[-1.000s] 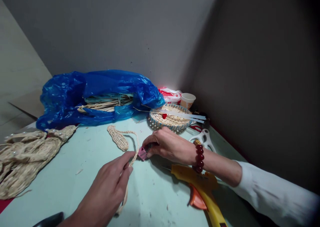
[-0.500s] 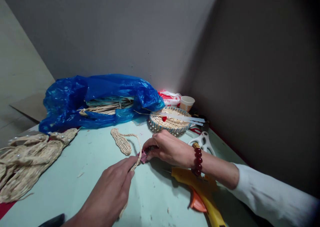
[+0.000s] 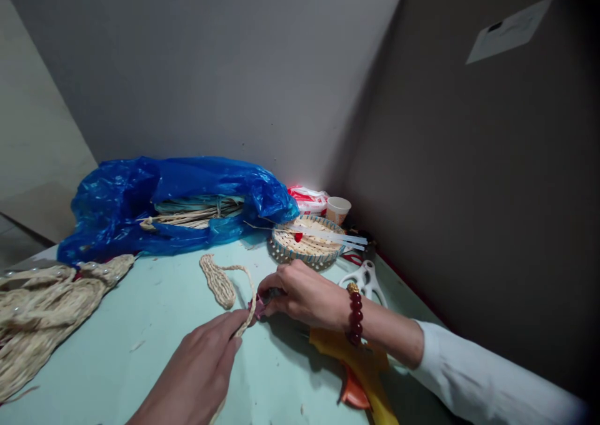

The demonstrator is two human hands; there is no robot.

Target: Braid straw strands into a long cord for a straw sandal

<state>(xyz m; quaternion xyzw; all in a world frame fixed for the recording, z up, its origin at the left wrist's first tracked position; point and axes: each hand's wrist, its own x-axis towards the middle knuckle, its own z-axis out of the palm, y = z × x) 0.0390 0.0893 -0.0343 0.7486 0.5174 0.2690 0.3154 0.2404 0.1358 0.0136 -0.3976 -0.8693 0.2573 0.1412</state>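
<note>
Overall, grey walls [image 3: 234, 69] meet in a corner behind a pale green table [image 3: 290, 387]. Braided cord [image 3: 252, 303] is pinched between the left hand's [image 3: 206, 362] thumb and fingers, crossing before a pink piece [image 3: 257, 307] that the right hand [image 3: 307, 294] grips by curled fingertips. The right arm [image 3: 389, 331] partly hides a yellow glue gun [image 3: 335, 345]; beyond lie a blue bag [image 3: 201, 172], woven basket [image 3: 304, 256] and white scissors [image 3: 370, 278].

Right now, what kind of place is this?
Probably a craft workspace: braided cord in the left hand, what looks like a yellow glue gun, and a woven basket on the table.
</note>
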